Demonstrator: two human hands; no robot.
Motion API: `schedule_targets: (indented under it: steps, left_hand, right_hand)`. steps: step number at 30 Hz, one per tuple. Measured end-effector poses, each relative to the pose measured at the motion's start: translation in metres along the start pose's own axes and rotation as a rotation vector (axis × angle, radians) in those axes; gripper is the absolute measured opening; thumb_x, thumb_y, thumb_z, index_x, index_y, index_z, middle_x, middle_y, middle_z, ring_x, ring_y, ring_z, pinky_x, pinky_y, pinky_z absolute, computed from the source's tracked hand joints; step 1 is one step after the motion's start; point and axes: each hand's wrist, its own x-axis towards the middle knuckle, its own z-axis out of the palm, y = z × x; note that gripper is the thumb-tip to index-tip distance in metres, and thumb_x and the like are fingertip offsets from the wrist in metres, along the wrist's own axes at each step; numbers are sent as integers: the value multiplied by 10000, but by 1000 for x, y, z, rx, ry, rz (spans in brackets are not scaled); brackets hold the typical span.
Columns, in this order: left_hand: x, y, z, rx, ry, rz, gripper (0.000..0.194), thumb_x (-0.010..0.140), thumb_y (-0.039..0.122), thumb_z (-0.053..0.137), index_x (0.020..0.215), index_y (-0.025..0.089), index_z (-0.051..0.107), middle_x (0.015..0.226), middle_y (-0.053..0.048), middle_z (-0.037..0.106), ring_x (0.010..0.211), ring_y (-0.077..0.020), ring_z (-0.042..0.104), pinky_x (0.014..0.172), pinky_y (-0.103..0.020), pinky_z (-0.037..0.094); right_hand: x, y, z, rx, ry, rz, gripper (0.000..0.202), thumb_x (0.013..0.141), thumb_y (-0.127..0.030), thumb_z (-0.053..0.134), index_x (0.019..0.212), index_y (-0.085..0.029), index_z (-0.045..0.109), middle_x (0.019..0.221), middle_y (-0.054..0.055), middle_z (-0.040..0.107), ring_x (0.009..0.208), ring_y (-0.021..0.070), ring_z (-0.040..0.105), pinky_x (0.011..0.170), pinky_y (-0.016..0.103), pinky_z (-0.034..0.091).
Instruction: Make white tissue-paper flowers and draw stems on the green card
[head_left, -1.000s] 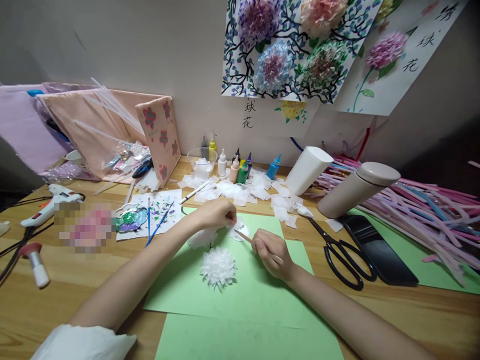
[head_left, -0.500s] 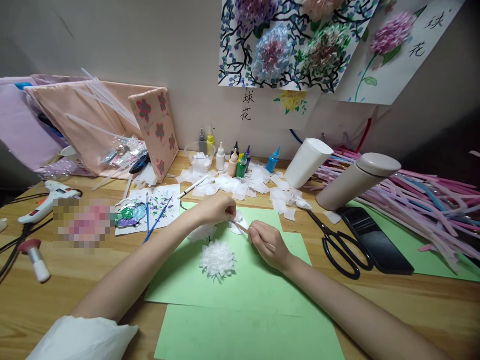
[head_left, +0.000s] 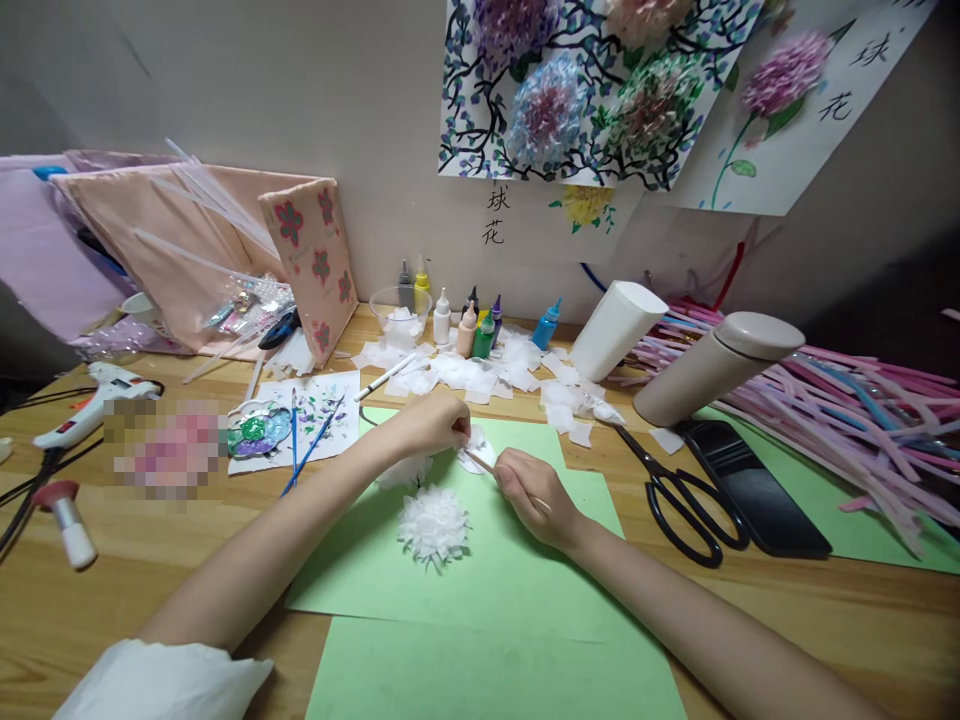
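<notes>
My right hand (head_left: 536, 497) is closed around a thin wooden stick (head_left: 484, 463), whose tip points up and left over a small white round piece (head_left: 478, 455) on the green paper (head_left: 540, 590). My left hand (head_left: 439, 425) is bent in a pinch right beside the stick's tip; whatever lies between its fingertips is hidden. A fluffy white paper flower (head_left: 433, 526) rests on the green paper, closer to me than both hands. Behind the left wrist, another white ruffled piece (head_left: 405, 471) is partly covered.
White paper squares (head_left: 472, 375) lie scattered around several paint bottles (head_left: 484, 335). Black scissors (head_left: 686, 500) and a phone (head_left: 757, 490) are on the right, near a tumbler (head_left: 716, 365). Paintbrushes (head_left: 315, 445) and a glue gun (head_left: 97, 405) are on the left.
The view has shifted very slightly. Both hands hold almost the same place, and more of the white round piece shows between them now.
</notes>
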Motion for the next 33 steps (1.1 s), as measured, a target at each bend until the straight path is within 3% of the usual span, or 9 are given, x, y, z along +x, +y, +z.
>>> schedule_targets:
  steps: [19, 33]
  left_hand:
    - [0, -2, 0, -34, -24, 22, 126, 719, 174, 557, 773, 170, 670, 790, -33, 689, 693, -142, 588, 583, -220, 386]
    - [0, -2, 1, -23, -4, 22, 134, 696, 148, 558, 762, 165, 673, 763, -36, 685, 672, -146, 583, 581, -225, 381]
  right_hand:
    - [1, -3, 0, 87, 100, 87, 351, 939, -290, 259, 617, -206, 373, 563, -2, 419, 527, 132, 403, 524, 272, 342]
    - [5, -5, 0, 68, 57, 72, 325, 943, -269, 257, 633, -209, 336, 575, -12, 374, 529, 134, 372, 535, 270, 324]
